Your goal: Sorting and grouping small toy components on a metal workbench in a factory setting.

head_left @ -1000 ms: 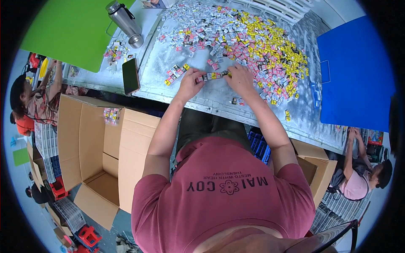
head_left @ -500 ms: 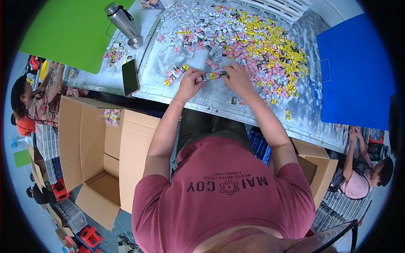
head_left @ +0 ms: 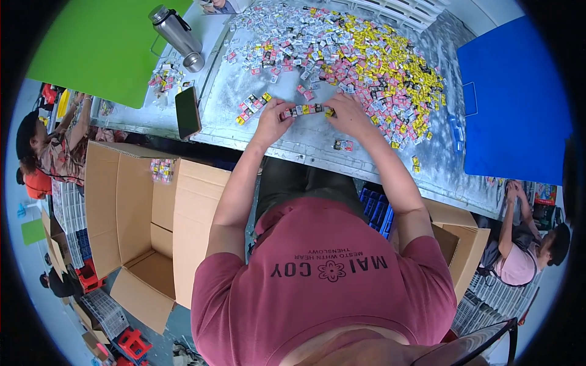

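A short row of small printed plastic pieces [head_left: 305, 110], pink, white, black and yellow, lies before me on the metal-topped table. My left hand [head_left: 273, 125] is closed on the row's left end, thumb and fingers pinching it. Just past the row's right end, my right hand [head_left: 350, 116] pinches a small yellow and black piece [head_left: 329, 113], with a slight gap between. Left of my left hand sits a block of joined pieces [head_left: 253, 108]. Two or so pink pieces [head_left: 305, 93] lie beyond the row, and a short strip [head_left: 343, 145] rests near the table edge.
A wide heap of loose pieces [head_left: 390, 67] spreads over the far table. A phone [head_left: 188, 112], steel flask [head_left: 176, 30] and green board [head_left: 97, 49] are at left, a blue board [head_left: 513, 104] at right. Open cartons [head_left: 131, 207] stand below; other people work at both sides.
My right hand has shifted slightly right, and a gap now shows between its fingers and the row. The left hand stays on the row's end.
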Action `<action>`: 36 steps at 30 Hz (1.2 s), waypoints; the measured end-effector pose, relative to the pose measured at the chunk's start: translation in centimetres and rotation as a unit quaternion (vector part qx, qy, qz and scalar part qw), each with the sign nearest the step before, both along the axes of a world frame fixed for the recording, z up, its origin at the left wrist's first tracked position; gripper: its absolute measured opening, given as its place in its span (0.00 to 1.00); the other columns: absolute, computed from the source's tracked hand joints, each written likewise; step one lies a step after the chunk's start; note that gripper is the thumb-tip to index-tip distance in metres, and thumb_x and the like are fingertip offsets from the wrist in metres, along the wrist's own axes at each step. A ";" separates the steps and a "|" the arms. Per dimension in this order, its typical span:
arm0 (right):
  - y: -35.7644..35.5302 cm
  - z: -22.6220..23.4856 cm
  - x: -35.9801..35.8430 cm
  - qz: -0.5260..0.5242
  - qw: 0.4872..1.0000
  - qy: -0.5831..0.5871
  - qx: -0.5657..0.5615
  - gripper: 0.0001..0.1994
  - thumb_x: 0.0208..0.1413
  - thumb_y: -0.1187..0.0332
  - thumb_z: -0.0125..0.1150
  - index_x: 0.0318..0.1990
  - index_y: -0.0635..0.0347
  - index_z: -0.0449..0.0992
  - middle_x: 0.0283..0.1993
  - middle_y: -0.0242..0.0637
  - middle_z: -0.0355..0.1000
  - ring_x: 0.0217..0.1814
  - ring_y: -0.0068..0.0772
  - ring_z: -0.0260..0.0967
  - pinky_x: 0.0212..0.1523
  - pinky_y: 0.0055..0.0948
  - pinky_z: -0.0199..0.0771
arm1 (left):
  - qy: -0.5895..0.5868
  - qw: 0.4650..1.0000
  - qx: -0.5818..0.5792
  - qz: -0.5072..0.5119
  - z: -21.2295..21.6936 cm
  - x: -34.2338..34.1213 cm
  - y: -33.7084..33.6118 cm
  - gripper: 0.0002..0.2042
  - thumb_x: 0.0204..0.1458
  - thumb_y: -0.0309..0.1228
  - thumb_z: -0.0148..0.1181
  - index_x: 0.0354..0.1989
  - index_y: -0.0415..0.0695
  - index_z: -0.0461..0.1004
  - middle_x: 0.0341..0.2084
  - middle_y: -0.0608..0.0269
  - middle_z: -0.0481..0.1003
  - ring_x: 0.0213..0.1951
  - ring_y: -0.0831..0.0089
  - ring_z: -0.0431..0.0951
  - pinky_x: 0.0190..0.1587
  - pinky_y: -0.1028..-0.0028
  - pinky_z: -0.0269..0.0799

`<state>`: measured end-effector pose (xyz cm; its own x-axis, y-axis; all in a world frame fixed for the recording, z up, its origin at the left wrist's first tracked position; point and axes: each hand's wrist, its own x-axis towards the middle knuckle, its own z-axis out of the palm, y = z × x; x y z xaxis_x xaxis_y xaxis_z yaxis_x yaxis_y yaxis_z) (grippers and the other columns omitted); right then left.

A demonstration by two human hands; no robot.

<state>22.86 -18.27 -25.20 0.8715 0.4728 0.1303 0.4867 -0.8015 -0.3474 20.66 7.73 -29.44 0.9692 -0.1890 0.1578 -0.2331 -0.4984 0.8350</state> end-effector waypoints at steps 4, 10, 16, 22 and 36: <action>-0.2 -0.5 0.7 -0.001 1.000 0.019 -0.004 0.17 0.47 0.69 0.68 0.48 0.54 0.80 0.49 0.38 0.74 0.58 0.43 0.70 0.60 0.45 0.62 | -0.013 1.000 0.009 -0.001 0.3 0.1 0.0 0.20 0.46 0.19 0.69 0.51 0.42 0.80 0.39 0.62 0.70 0.33 0.73 0.72 0.40 0.73 0.72; 0.2 -0.9 1.5 0.012 0.998 0.018 0.066 0.18 0.47 0.75 0.66 0.49 0.59 0.79 0.48 0.42 0.74 0.55 0.48 0.72 0.56 0.44 0.70 | -0.007 1.000 0.011 -0.006 0.6 0.2 0.2 0.20 0.45 0.18 0.69 0.50 0.40 0.80 0.37 0.60 0.72 0.32 0.71 0.73 0.39 0.72 0.74; 0.4 -1.1 1.8 0.033 0.993 0.032 0.104 0.19 0.48 0.77 0.64 0.51 0.62 0.78 0.48 0.45 0.74 0.54 0.50 0.73 0.55 0.42 0.74 | -0.048 0.998 0.034 -0.004 0.5 0.2 0.0 0.20 0.45 0.17 0.68 0.49 0.39 0.80 0.39 0.58 0.75 0.32 0.68 0.77 0.39 0.71 0.76; 0.8 -0.3 1.7 0.044 0.994 0.051 0.085 0.20 0.48 0.76 0.64 0.52 0.60 0.78 0.48 0.43 0.73 0.54 0.48 0.73 0.54 0.42 0.74 | -0.045 0.997 0.055 -0.008 0.6 0.5 -0.3 0.19 0.45 0.18 0.69 0.49 0.40 0.81 0.39 0.58 0.75 0.33 0.67 0.78 0.39 0.70 0.77; 0.3 -0.9 1.3 0.069 0.991 0.064 0.095 0.14 0.50 0.72 0.66 0.46 0.57 0.81 0.44 0.41 0.71 0.50 0.46 0.73 0.51 0.42 0.75 | -0.060 0.995 0.057 -0.061 1.8 0.7 -1.0 0.16 0.46 0.23 0.73 0.46 0.40 0.82 0.39 0.60 0.75 0.31 0.70 0.76 0.37 0.71 0.74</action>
